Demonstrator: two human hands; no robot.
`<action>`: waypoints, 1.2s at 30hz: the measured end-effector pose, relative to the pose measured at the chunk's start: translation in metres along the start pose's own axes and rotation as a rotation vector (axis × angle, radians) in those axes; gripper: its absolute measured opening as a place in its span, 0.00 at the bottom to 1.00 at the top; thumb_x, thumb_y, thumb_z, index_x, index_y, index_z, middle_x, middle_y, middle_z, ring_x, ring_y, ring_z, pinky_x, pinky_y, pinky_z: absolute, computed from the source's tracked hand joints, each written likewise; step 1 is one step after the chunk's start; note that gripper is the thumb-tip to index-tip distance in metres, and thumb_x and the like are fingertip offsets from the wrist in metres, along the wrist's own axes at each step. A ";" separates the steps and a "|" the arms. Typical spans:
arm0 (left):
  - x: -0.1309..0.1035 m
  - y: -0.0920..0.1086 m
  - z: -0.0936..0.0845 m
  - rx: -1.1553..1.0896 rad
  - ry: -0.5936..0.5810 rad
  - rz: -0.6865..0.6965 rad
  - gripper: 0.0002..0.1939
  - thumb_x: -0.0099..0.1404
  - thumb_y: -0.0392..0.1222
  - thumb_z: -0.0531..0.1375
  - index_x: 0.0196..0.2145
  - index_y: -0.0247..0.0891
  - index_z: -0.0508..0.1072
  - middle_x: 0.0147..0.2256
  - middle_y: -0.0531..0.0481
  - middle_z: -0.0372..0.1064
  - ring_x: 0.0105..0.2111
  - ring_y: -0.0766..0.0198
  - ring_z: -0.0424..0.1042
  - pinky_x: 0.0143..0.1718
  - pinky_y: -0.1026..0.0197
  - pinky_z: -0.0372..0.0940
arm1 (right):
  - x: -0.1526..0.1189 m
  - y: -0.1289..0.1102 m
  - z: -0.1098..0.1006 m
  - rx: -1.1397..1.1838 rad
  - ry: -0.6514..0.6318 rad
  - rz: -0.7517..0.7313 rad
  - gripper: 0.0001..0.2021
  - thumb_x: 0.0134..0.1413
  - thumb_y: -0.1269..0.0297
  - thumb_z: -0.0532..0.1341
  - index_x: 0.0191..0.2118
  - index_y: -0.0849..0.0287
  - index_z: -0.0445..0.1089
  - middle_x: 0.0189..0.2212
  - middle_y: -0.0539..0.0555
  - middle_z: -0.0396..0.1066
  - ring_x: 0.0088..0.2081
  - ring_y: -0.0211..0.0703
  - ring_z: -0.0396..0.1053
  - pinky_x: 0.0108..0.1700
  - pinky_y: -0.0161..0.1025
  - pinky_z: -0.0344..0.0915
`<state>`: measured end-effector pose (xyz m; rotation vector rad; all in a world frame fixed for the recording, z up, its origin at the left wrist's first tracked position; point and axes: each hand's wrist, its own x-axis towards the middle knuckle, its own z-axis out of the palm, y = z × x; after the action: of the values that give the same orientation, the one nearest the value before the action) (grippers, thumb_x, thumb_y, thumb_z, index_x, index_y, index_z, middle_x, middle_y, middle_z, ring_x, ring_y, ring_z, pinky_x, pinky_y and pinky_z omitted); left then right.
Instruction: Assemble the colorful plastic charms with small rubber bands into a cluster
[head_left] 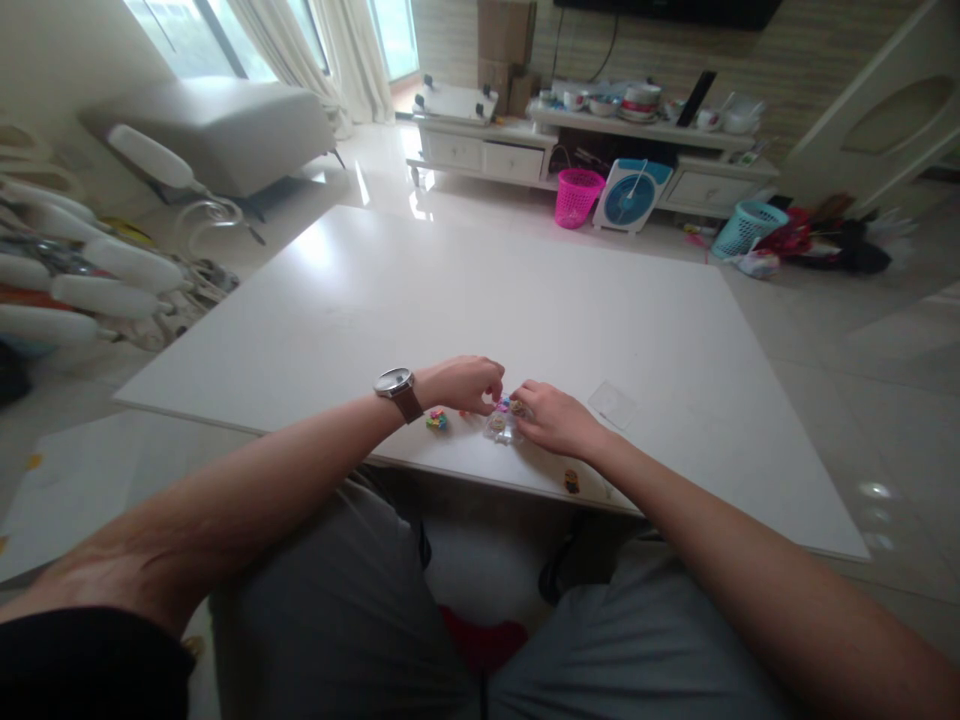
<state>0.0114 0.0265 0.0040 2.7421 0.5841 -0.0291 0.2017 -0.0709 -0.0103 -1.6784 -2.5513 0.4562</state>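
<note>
Right hand (pixel 559 418): your fingers touch the clear tray (pixel 496 430), grip unclear | Left hand (pixel 466 381): your fingers curl beside it, hold unclear | Tray: near table (pixel 480 280) edge, between your hands, right nearer; long axis unreadable

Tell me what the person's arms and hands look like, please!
The left hand has no glove, and its wrist wears a round, silver-rimmed watch with a brown strap. A black sleeve ends near the left elbow. The right hand has no glove either, and no watch or sleeve shows on that side.
</note>
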 end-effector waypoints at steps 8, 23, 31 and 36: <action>0.000 0.003 0.003 0.002 -0.041 -0.002 0.09 0.57 0.43 0.61 0.35 0.41 0.80 0.33 0.51 0.75 0.31 0.65 0.71 0.32 0.64 0.60 | 0.000 0.001 0.000 0.012 0.006 0.000 0.11 0.60 0.65 0.56 0.46 0.59 0.69 0.44 0.56 0.69 0.45 0.44 0.67 0.47 0.36 0.61; 0.000 0.008 0.002 0.082 -0.049 -0.046 0.12 0.60 0.46 0.59 0.37 0.41 0.80 0.34 0.48 0.75 0.30 0.64 0.71 0.31 0.63 0.59 | 0.001 0.000 -0.001 0.016 -0.015 0.002 0.11 0.60 0.65 0.57 0.48 0.59 0.69 0.45 0.56 0.69 0.47 0.44 0.67 0.48 0.37 0.61; -0.001 0.011 0.000 0.065 -0.051 -0.039 0.12 0.60 0.44 0.59 0.39 0.42 0.80 0.34 0.48 0.75 0.31 0.64 0.71 0.32 0.64 0.60 | 0.000 0.000 -0.002 0.011 -0.025 0.004 0.11 0.61 0.64 0.56 0.48 0.59 0.69 0.45 0.57 0.68 0.47 0.44 0.66 0.48 0.37 0.60; -0.004 0.001 -0.010 -0.030 -0.002 -0.005 0.11 0.59 0.40 0.58 0.36 0.41 0.80 0.29 0.51 0.74 0.28 0.67 0.69 0.32 0.65 0.59 | 0.000 -0.002 -0.003 0.000 -0.016 0.010 0.10 0.61 0.64 0.56 0.45 0.59 0.69 0.44 0.56 0.68 0.45 0.44 0.67 0.46 0.37 0.61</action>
<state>0.0075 0.0277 0.0144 2.7108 0.5861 -0.0244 0.2005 -0.0711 -0.0065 -1.6954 -2.5549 0.4723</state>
